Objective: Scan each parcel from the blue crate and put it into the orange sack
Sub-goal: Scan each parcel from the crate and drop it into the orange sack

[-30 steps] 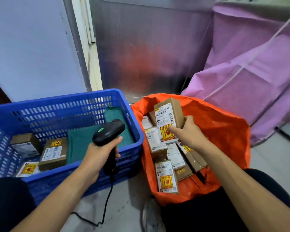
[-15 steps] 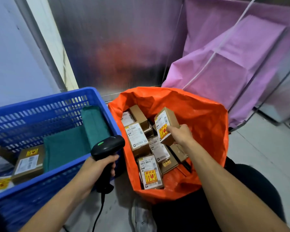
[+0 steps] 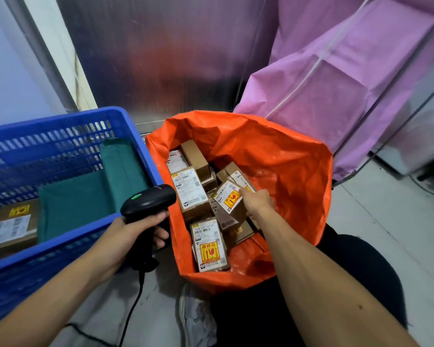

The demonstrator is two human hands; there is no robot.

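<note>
The orange sack (image 3: 293, 171) stands open in the middle, with several brown parcels piled inside. My right hand (image 3: 257, 202) reaches into it and holds a small brown parcel (image 3: 227, 199) with a yellow and red sticker, low on the pile. My left hand (image 3: 135, 227) grips a black handheld scanner (image 3: 148, 200) by its handle, between the sack and the blue crate (image 3: 60, 146). In the crate lies a brown parcel (image 3: 11, 226) at the left edge, beside a green cloth (image 3: 85, 194).
A pink fabric cover (image 3: 348, 78) hangs behind and right of the sack. A metal panel (image 3: 161, 53) forms the back wall. The scanner's black cable (image 3: 133, 306) trails down to the grey floor. My dark-clothed legs and a shoe (image 3: 196, 319) sit below the sack.
My right hand has lowered the parcel from above the sack's mouth down onto the pile inside. The view has swung right, so less of the crate shows. The scanner stays in my left hand.
</note>
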